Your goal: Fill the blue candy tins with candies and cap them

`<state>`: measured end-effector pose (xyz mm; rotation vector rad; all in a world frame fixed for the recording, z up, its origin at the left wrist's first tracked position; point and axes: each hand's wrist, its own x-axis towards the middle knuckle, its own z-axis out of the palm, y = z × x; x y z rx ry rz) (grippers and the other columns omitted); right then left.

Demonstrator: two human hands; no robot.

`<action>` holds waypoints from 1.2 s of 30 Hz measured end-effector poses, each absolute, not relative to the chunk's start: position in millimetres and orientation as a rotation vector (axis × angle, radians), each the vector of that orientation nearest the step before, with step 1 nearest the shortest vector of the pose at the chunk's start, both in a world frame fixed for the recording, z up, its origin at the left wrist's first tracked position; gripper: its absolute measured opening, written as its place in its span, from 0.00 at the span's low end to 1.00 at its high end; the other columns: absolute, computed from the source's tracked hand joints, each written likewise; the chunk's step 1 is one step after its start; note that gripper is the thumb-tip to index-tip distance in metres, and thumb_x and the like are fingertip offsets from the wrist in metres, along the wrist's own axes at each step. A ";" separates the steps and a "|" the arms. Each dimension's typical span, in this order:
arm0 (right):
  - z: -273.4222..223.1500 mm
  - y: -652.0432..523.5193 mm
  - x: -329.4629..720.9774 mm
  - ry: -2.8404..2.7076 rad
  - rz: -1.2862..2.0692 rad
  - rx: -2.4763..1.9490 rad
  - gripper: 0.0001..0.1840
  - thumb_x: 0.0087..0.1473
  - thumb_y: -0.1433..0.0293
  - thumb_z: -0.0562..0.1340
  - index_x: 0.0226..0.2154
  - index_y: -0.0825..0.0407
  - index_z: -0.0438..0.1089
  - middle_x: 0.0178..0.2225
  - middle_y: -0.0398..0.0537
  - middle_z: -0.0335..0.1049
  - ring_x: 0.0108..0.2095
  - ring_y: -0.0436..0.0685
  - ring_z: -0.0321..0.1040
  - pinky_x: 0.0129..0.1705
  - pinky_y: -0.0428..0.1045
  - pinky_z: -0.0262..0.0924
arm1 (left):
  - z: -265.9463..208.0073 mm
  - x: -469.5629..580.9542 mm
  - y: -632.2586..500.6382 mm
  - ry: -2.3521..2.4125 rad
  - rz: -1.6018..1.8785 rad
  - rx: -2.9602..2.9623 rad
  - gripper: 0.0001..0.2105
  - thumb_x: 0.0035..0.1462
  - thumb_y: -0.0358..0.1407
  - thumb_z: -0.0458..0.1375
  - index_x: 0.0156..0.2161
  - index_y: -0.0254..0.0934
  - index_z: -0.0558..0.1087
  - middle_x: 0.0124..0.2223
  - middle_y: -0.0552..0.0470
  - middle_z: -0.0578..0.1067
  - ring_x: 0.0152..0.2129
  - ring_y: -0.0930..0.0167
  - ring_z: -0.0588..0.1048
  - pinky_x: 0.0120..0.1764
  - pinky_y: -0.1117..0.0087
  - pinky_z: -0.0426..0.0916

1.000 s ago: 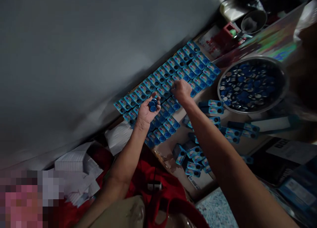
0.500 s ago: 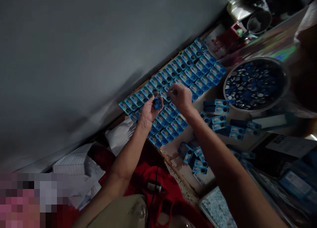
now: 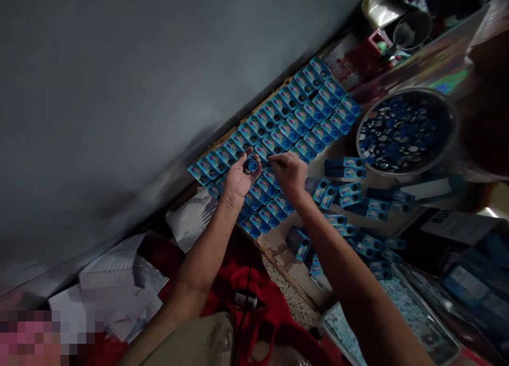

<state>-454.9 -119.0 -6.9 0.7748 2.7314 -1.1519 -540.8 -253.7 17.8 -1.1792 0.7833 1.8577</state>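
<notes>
My left hand [image 3: 238, 176] is palm up over the rows of small blue boxes, its fingers curled round a few round blue discs [image 3: 251, 165]. My right hand [image 3: 292, 175] is just to the right, above the same rows, thumb and forefinger pinched together. Something small and dark shows at its fingertips, too unclear to name. The blue boxes [image 3: 296, 123] stand packed side by side in slanting rows. Along the wall side their round spots look dark; many in the nearer rows show blue discs there.
A round metal bowl [image 3: 453, 127] full of blue and silvery discs stands at the right. Loose blue boxes [image 3: 350, 195] lie in groups below it. A clear tub [image 3: 338, 329] of pale blue bits is at the bottom. White papers [image 3: 107, 270] lie at left, beside the grey wall [image 3: 119, 90].
My right hand has come down a little towards the nearer rows, still pinched. My left hand stays almost in place, the discs in it turned more upward. The view has shifted slightly.
</notes>
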 end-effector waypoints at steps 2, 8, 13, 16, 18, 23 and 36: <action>-15.2 -100.5 -466.4 2.683 -1.021 0.960 0.08 0.59 0.70 0.65 0.37 0.48 0.83 0.39 0.50 0.82 0.41 0.60 0.78 0.46 0.53 0.68 | 17.3 -545.1 -256.0 0.778 1.908 -1.159 0.11 0.73 0.34 0.52 0.42 0.36 0.77 0.33 0.50 0.79 0.31 0.73 0.80 0.39 0.71 0.78; -40.3 -68.0 -510.5 2.510 -0.696 0.919 0.03 0.51 0.71 0.67 0.31 0.47 0.77 0.37 0.50 0.81 0.41 0.65 0.77 0.43 0.56 0.67 | 16.1 -558.9 -257.6 0.769 1.924 -1.090 0.10 0.71 0.35 0.53 0.45 0.37 0.78 0.38 0.49 0.82 0.39 0.69 0.82 0.53 0.62 0.77; -47.7 -54.1 -529.6 2.437 -0.611 0.930 0.08 0.52 0.64 0.71 0.29 0.46 0.72 0.35 0.50 0.79 0.41 0.66 0.76 0.42 0.56 0.64 | 14.1 -561.7 -255.8 0.761 1.930 -1.061 0.15 0.66 0.30 0.54 0.53 0.39 0.78 0.40 0.48 0.83 0.48 0.66 0.82 0.58 0.59 0.73; -35.7 -59.0 -527.2 2.491 -0.589 0.880 0.08 0.50 0.66 0.72 0.33 0.46 0.74 0.35 0.49 0.79 0.39 0.64 0.75 0.40 0.54 0.63 | 17.6 -560.5 -256.8 0.754 1.946 -1.048 0.16 0.64 0.27 0.53 0.53 0.37 0.78 0.40 0.48 0.83 0.46 0.67 0.83 0.59 0.59 0.73; -23.5 -73.4 -518.5 2.578 -0.636 0.806 0.08 0.52 0.68 0.71 0.36 0.47 0.76 0.37 0.48 0.79 0.38 0.61 0.75 0.40 0.52 0.62 | 20.1 -559.8 -259.7 0.774 1.943 -1.057 0.15 0.65 0.26 0.53 0.52 0.35 0.78 0.38 0.49 0.83 0.43 0.68 0.83 0.57 0.60 0.75; -5.3 -128.9 -484.1 2.768 -1.097 0.516 0.10 0.65 0.66 0.63 0.45 0.47 0.80 0.42 0.49 0.78 0.39 0.56 0.75 0.40 0.49 0.64 | 17.7 -557.5 -267.9 0.830 1.920 -1.059 0.15 0.68 0.27 0.53 0.53 0.35 0.78 0.36 0.49 0.82 0.36 0.69 0.83 0.45 0.68 0.78; -15.6 -122.9 -464.5 2.530 -1.302 1.140 0.11 0.54 0.70 0.64 0.40 0.51 0.79 0.32 0.45 0.79 0.33 0.55 0.74 0.41 0.49 0.68 | 20.5 -554.2 -278.5 0.778 1.941 -1.165 0.13 0.71 0.32 0.53 0.54 0.37 0.78 0.40 0.48 0.83 0.46 0.66 0.83 0.57 0.60 0.73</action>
